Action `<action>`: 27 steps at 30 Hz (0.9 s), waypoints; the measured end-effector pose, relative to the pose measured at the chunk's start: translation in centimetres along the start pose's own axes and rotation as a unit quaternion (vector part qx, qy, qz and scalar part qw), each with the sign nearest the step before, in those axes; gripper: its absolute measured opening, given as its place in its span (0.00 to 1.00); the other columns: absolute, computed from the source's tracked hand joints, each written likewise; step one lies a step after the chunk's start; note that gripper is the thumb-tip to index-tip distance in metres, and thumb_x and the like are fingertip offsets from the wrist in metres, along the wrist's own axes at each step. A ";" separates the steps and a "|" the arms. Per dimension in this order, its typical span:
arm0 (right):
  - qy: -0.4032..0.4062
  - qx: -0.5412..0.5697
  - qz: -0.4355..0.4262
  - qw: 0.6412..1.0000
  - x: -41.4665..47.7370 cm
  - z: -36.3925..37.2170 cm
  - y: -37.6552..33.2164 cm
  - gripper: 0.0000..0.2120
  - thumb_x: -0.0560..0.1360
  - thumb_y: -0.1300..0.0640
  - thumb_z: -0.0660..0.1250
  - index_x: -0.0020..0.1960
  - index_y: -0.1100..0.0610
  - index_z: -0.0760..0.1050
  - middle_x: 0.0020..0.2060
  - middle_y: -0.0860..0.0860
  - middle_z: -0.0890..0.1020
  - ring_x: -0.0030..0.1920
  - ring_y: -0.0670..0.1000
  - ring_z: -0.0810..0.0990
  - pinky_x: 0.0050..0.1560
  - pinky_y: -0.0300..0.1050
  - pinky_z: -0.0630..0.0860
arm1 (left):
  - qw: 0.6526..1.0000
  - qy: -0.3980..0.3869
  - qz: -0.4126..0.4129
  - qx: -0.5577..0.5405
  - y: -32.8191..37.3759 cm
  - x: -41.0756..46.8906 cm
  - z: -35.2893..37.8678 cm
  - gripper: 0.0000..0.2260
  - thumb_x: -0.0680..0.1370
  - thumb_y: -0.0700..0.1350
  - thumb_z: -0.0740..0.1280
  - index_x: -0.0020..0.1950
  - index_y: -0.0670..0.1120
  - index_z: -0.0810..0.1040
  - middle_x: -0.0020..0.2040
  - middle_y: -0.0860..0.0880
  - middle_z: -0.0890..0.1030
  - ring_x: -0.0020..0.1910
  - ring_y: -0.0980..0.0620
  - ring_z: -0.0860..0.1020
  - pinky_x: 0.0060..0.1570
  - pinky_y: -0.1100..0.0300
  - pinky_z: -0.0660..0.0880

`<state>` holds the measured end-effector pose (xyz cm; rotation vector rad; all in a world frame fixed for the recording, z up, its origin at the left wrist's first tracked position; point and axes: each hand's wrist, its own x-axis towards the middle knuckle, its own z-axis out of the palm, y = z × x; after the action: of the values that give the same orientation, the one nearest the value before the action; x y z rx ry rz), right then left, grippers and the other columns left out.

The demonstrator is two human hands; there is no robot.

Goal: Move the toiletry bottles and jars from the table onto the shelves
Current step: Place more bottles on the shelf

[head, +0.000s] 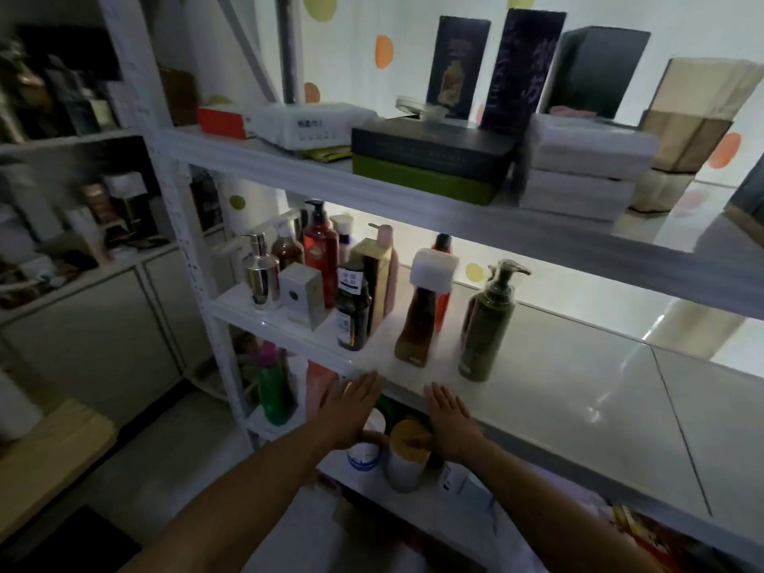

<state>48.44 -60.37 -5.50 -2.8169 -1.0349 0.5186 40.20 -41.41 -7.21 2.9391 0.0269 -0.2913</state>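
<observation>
Toiletry bottles are standing upright on the middle shelf (578,390), crowded toward its left end. The olive-green pump bottle (488,324) is sitting nearest the right, close to the near edge, with the amber bottle with a white cap (421,312) just to its left. Further left, a dark bottle with a white label (353,308) is standing at the near edge, beside a small white box (302,295) and a silver pump bottle (261,275). Behind these, a tall red pump bottle (321,250) and a gold square bottle (374,266) are lining up toward the far side. The right stretch of the shelf's glossy surface is lying bare.

Both hands are hovering just in front of the shelf's near edge, palms down and fingers spread flat, gripping nothing. The left hand (351,411) is reaching out near the dark bottle; the right hand (450,423) is sitting a little to its right, below the amber bottle.

Under the hands, on the lower shelf (467,490), a yellow-lidded jar (407,457) and a white jar with a blue band (364,452) are standing side by side, with a green bottle (275,390) further left.

On the upper shelf (289,167), flat dark boxes (430,159), white packets (583,167) and tall dark cartons (521,68) are resting.
</observation>
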 end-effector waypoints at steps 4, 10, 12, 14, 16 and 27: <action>0.011 -0.008 -0.090 0.996 1.4 1.4 -10.4 0.57 0.65 0.23 0.57 0.77 0.58 0.38 0.77 0.55 0.43 0.76 0.56 0.43 0.75 0.52 0.41 | 0.997 0.025 -0.075 -0.010 -8.1 -7.9 0.0 0.49 0.70 0.72 0.56 0.77 0.44 0.38 0.77 0.49 0.37 0.77 0.47 0.40 0.73 0.50 0.38; -0.026 -0.017 -0.230 0.973 4.2 4.0 -29.5 0.55 0.67 0.25 0.56 0.76 0.58 0.36 0.76 0.54 0.40 0.76 0.53 0.40 0.74 0.49 0.41 | 0.954 0.065 -0.287 -0.048 -22.9 -25.0 0.4 0.50 0.71 0.72 0.56 0.76 0.43 0.36 0.75 0.48 0.33 0.77 0.47 0.40 0.73 0.50 0.40; -0.037 -0.026 -0.276 0.960 4.6 5.2 -35.6 0.61 0.59 0.18 0.47 0.76 0.58 0.35 0.76 0.54 0.39 0.76 0.54 0.39 0.76 0.52 0.42 | 0.930 0.071 -0.358 -0.049 -25.8 -31.1 0.4 0.46 0.75 0.66 0.60 0.76 0.42 0.36 0.76 0.46 0.35 0.77 0.46 0.40 0.73 0.49 0.41; -0.056 -0.038 -0.321 0.945 4.3 6.6 -41.8 0.58 0.64 0.21 0.51 0.76 0.58 0.35 0.76 0.54 0.38 0.76 0.54 0.38 0.76 0.53 0.42 | 0.905 0.081 -0.414 -0.058 -27.8 -37.8 1.0 0.48 0.72 0.72 0.55 0.77 0.42 0.37 0.78 0.46 0.38 0.77 0.46 0.40 0.73 0.49 0.41; -0.058 -0.058 -0.360 0.929 3.7 7.8 -47.1 0.52 0.70 0.29 0.58 0.76 0.59 0.36 0.76 0.54 0.40 0.76 0.53 0.39 0.75 0.51 0.41 | 0.883 0.096 -0.453 -0.074 -29.2 -43.3 1.7 0.60 0.57 0.83 0.38 0.77 0.43 0.38 0.78 0.45 0.40 0.77 0.46 0.40 0.73 0.49 0.41; -0.136 -0.040 -0.512 0.847 1.8 14.1 -65.4 0.51 0.71 0.34 0.64 0.77 0.58 0.38 0.77 0.52 0.42 0.77 0.50 0.43 0.75 0.46 0.45 | 0.771 0.137 -0.601 -0.161 -33.4 -54.4 4.7 0.56 0.62 0.80 0.44 0.77 0.43 0.37 0.78 0.46 0.37 0.77 0.48 0.40 0.74 0.49 0.44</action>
<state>4.88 -9.56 -5.86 -1.7945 -2.3650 0.7083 -15.27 -9.42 -7.22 2.1473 1.7908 0.0132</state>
